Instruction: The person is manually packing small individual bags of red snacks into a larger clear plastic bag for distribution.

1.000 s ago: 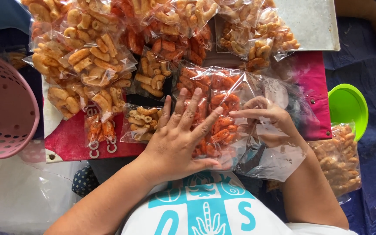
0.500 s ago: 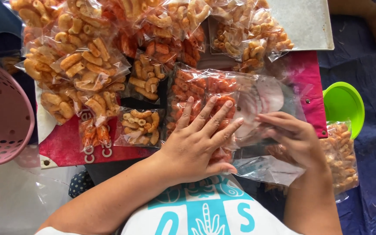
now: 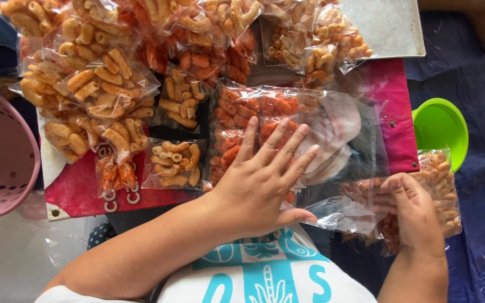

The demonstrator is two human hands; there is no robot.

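My left hand [image 3: 262, 179] lies flat, fingers spread, on a large clear bag [image 3: 287, 126] that holds small packets of orange-red curled snacks. The bag's empty open end [image 3: 346, 168] spreads to the right. My right hand [image 3: 416, 213] rests lower right, fingers curled on a clear bag of orange snacks [image 3: 439, 191] beside the big bag's edge. Small packets of pale curled snacks [image 3: 175, 163] lie just left of my left hand.
Many snack packets [image 3: 102, 84] pile on a red board [image 3: 79, 188] at the upper left. A pink perforated basket [image 3: 1, 157] stands at the left, a green bowl [image 3: 442, 126] at the right, a metal tray [image 3: 391, 28] at the top. Someone's foot [image 3: 481, 19] shows top right.
My right hand left the big bag's open end and moved down and right onto the snack bag near the green bowl. My left hand stayed pressed on the big bag.
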